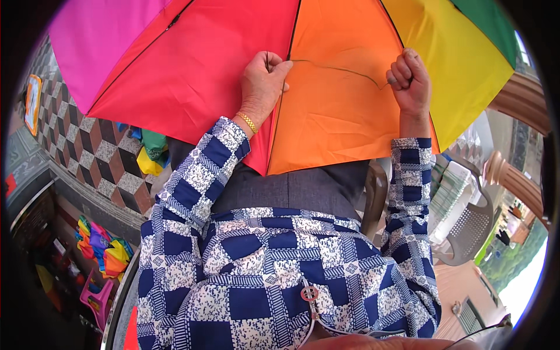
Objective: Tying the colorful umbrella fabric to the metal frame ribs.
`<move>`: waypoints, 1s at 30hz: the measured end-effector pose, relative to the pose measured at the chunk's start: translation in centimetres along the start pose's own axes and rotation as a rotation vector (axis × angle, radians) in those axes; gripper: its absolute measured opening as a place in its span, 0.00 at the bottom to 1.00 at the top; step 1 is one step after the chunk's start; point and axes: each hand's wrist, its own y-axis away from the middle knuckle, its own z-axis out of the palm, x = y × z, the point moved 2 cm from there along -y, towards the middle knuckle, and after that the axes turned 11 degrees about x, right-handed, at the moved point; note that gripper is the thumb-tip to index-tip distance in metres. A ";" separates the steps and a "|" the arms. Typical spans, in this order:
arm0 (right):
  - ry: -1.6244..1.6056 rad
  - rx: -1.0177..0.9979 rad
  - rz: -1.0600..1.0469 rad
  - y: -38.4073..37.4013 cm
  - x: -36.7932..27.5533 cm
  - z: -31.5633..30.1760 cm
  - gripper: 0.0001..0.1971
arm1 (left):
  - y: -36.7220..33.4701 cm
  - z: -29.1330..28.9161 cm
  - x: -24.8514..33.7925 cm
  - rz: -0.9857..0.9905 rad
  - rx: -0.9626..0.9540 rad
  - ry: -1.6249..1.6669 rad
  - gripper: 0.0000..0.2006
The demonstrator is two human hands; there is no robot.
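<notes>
A rainbow-coloured umbrella (326, 111) lies spread open over my lap, its dark ribs facing up. At the seam between the red and orange panels, my left hand (262, 83) is closed in a pinch around a thin dark rib (282, 93). A dark thread (341, 69) runs from that rib across the orange panel to my right hand. My right hand (410, 81) is a closed fist over the rib between orange and yellow, gripping the thread's other end. Whether a needle is in either hand cannot be made out.
Bright folded fabric (153, 151) lies on the patterned tile floor (111, 157) at left, with another colourful bundle (105, 248) nearer me. A pink plastic stool (97, 297) is below it. To my right stand a grey-brown plastic chair (469, 233) and a brown railing (525, 105).
</notes>
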 end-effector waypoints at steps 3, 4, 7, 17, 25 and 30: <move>-0.015 -0.015 -0.026 0.5 -1.0 -0.4 0.06 | -0.9 -0.2 0.6 0.253 0.000 -0.279 0.08; -0.022 -0.012 -0.030 0.6 -1.3 -0.4 0.06 | -1.2 -0.2 0.9 0.436 0.015 -0.439 0.08; -0.014 -0.090 -0.077 1.1 -2.3 0.4 0.06 | -2.1 -0.7 0.9 0.736 0.083 -0.660 0.09; -0.077 -0.181 -0.190 2.2 -7.2 -0.6 0.07 | -1.1 0.4 1.0 0.617 -0.117 -0.322 0.09; -0.142 -0.094 -0.232 2.8 -7.4 5.4 0.06 | -1.5 1.5 1.3 0.900 -0.281 -0.693 0.08; -0.758 -0.509 0.081 0.7 -6.0 4.9 0.06 | -2.0 1.4 1.4 0.656 -0.265 -0.395 0.09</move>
